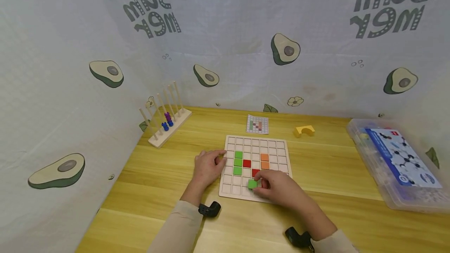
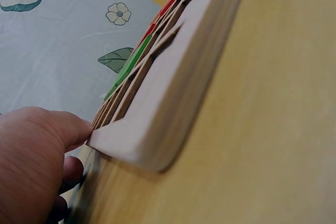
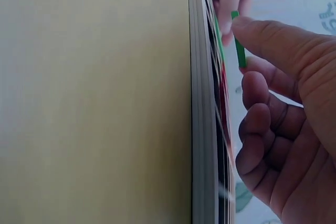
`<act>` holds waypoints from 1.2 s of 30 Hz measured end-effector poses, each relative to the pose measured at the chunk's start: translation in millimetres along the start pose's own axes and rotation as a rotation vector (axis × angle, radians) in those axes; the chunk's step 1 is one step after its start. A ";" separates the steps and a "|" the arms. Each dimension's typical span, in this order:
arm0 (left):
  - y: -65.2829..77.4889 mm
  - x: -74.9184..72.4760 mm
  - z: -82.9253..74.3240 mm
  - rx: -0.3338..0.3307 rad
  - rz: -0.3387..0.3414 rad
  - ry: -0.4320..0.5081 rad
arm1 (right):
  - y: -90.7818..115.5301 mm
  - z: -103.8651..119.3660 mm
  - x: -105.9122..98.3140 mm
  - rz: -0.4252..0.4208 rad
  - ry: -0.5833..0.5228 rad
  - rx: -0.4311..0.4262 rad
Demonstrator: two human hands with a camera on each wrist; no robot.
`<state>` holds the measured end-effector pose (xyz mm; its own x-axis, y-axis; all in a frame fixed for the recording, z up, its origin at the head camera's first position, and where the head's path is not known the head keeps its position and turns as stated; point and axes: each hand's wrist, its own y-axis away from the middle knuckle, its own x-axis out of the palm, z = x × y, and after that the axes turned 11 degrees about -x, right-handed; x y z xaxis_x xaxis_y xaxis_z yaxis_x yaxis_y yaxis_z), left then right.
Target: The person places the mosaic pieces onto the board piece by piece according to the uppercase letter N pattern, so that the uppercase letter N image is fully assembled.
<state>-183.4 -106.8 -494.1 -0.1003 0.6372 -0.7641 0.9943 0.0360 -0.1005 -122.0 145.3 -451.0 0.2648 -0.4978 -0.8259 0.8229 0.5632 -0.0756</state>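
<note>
A square wooden grid board (image 1: 236,142) lies on the table with green (image 1: 238,162), red (image 1: 247,163) and orange (image 1: 265,157) square tiles set in some of its cells. Between thumb and finger, my right hand (image 1: 283,188) pinches a loose green tile (image 1: 252,184) just over the board's near part; the right wrist view shows this green tile (image 3: 239,40) edge-on, above the surface. My left hand (image 1: 208,167) rests at the board's left edge, its thumb and forefinger touching the rim. In the left wrist view, a digit of that hand (image 2: 39,156) touches the board's corner (image 2: 134,142).
A small printed pattern card (image 1: 258,124) lies beyond the board, and a yellow arch block (image 1: 304,130) sits to its right. At the back left stands a peg rack (image 1: 171,129) with blue and purple pieces. A clear plastic case (image 1: 383,182) with a blue-and-white booklet (image 1: 402,157) lies at far right.
</note>
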 end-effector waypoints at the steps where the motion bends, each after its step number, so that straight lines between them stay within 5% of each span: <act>1: 0.0 -0.2 -0.3 0.001 0.000 0.000 | -2.1 2.3 1.5 -0.003 -0.003 -0.003; 20: -0.4 0.1 -2.5 0.018 0.008 -0.013 | -33.0 32.9 18.4 -0.035 0.106 -0.021; 36: -0.1 -1.0 -0.2 0.017 -0.006 -0.019 | -41.1 34.6 24.0 -0.023 0.130 0.072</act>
<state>-183.4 -107.2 -493.2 -0.1072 0.6224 -0.7753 0.9929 0.0270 -0.1157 -132.1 87.5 -448.4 0.1819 -0.4181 -0.8900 0.8634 0.5011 -0.0589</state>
